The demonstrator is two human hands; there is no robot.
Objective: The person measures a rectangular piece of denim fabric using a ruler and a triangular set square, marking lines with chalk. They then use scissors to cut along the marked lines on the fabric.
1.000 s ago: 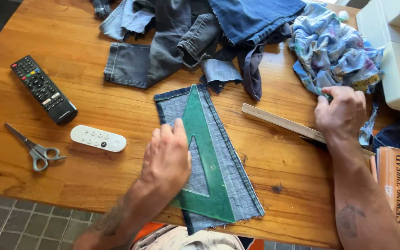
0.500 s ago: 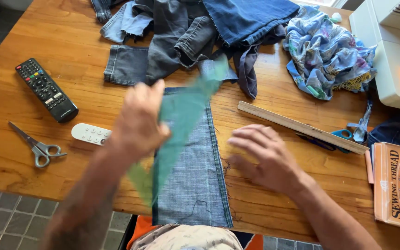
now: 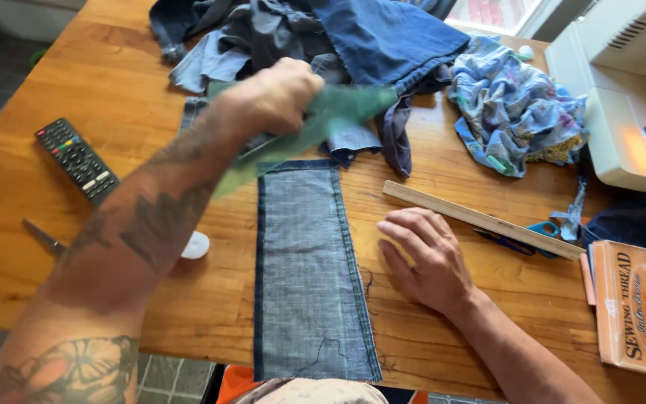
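Left hand [image 3: 274, 97] gripping green set square [image 3: 330, 120], right hand [image 3: 424, 258] flat beside denim strip [image 3: 308, 269]

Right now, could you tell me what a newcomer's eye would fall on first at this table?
Probably the left hand, raised mid-table and blurred, gripping a green see-through set square. Below it a long denim strip lies flat, reaching the near edge of the wooden table, with the right hand resting palm down beside it. Behind, a heap of denim pieces fills the far side.
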